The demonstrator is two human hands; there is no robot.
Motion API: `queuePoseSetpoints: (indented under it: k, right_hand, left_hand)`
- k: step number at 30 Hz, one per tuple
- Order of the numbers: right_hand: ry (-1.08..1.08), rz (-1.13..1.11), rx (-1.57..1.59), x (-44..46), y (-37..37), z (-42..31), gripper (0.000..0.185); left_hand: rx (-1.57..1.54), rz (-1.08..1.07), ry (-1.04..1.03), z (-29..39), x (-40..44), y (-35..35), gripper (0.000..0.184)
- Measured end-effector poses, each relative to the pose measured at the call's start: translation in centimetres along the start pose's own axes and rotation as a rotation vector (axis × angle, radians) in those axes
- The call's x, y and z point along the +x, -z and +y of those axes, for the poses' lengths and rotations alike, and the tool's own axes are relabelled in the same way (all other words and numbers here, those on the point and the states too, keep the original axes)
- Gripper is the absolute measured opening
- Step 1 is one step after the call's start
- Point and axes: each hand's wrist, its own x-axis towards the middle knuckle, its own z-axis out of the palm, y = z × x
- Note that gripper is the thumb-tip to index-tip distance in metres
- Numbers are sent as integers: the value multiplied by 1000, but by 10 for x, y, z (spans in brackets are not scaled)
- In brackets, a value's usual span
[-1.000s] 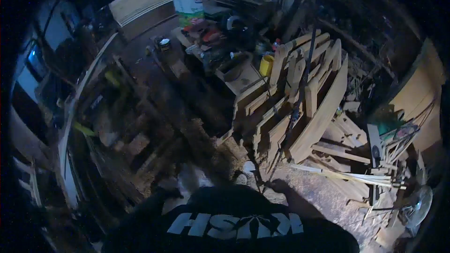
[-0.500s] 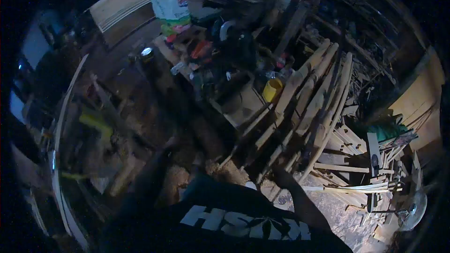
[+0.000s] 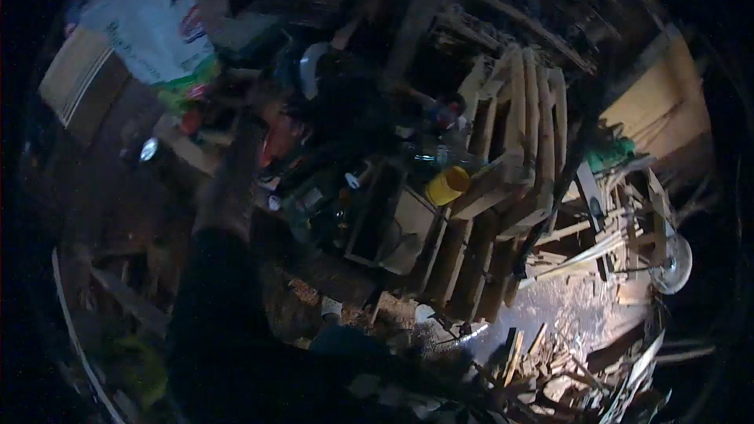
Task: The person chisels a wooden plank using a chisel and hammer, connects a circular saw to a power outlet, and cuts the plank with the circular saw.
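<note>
My left arm reaches forward, and my left hand [image 3: 247, 137] is dark and blurred beside a red object [image 3: 279, 137] among the clutter. Its fingers cannot be made out, nor whether they hold anything. My right hand does not show. Right of the middle stands a group of shaped wooden pieces [image 3: 514, 177], side by side. A yellow container [image 3: 447, 186] is against their left side, next to an open wooden box [image 3: 408, 224].
A large white sack [image 3: 153, 23] stands at the upper left, near a pale wooden box [image 3: 78, 74]. Wood strips [image 3: 585, 255] and a round fan-like object [image 3: 673, 265] lie to the right. Scrap wood [image 3: 550, 369] covers the lower right floor.
The view has turned and moved closer to the clutter. My left arm has stretched forward from low in the view. My right hand, earlier by the wooden pieces, has gone out of sight.
</note>
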Motion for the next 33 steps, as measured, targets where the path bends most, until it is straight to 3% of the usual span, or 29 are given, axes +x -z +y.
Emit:
queuePoseSetpoints:
  k: [5,13,23,25,28,33]
  right_hand:
    - [-56,86,100,-17,-11,-44,37]
    - [-176,166,187,-29,-56,-32,40]
    - [-372,141,302,-133,-149,30,44]
    - [-409,130,328,-151,-163,43,45]
    - [-430,127,362,-173,-184,63,46]
    - [-335,144,381,-194,-212,95,49]
  left_hand:
    - [98,-120,86,1,76,-51,54]
    - [128,-188,105,8,135,-91,57]
    - [-7,-153,64,21,146,-57,60]
    - [-87,-111,-11,30,139,-38,61]
    - [-175,31,-407,77,88,25,61]
    - [-390,-97,-499,139,-62,106,58]
